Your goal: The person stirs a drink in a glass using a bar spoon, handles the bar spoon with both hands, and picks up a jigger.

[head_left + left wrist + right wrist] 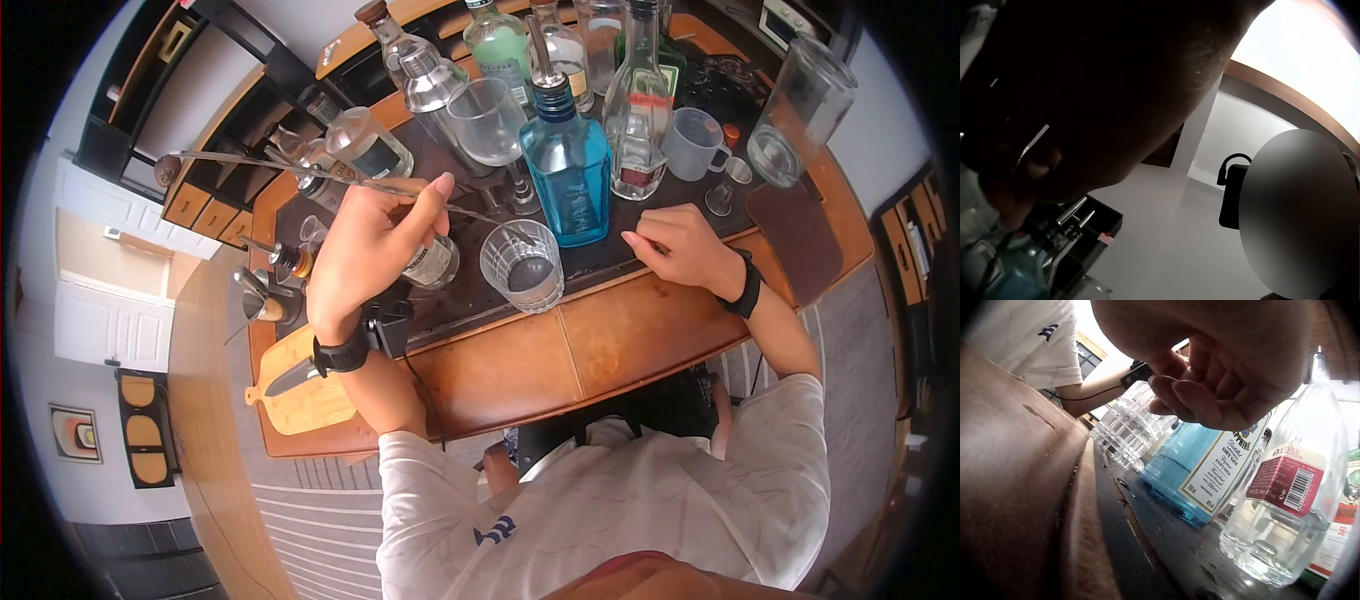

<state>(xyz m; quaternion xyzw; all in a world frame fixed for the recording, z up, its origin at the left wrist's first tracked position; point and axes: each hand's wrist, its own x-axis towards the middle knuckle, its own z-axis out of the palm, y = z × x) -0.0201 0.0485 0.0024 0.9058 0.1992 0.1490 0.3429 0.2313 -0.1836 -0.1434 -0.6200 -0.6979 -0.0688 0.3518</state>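
Note:
In the head view my left hand (370,245) pinches a long thin metal bar spoon (290,168) between thumb and fingers. Its shaft lies slantwise, one end out to the left, the other at the rim of a ribbed glass tumbler (522,268). In the left wrist view the hand (1085,106) is mostly dark. My right hand (690,245) is by the table's front edge, fingers loosely curled and holding nothing. Seen from the right wrist, that hand (1216,381) overlaps the tumbler (1129,428) and a blue gin bottle (1191,469).
Behind the tumbler stand a stemmed glass (485,120), a metal shaker (432,85) and several bottles, including a clear one (640,130) with a pourer. A plastic measuring cup (693,143) and tall glass (800,115) are at right. A knife (292,377) lies on a wooden board (310,400) at left.

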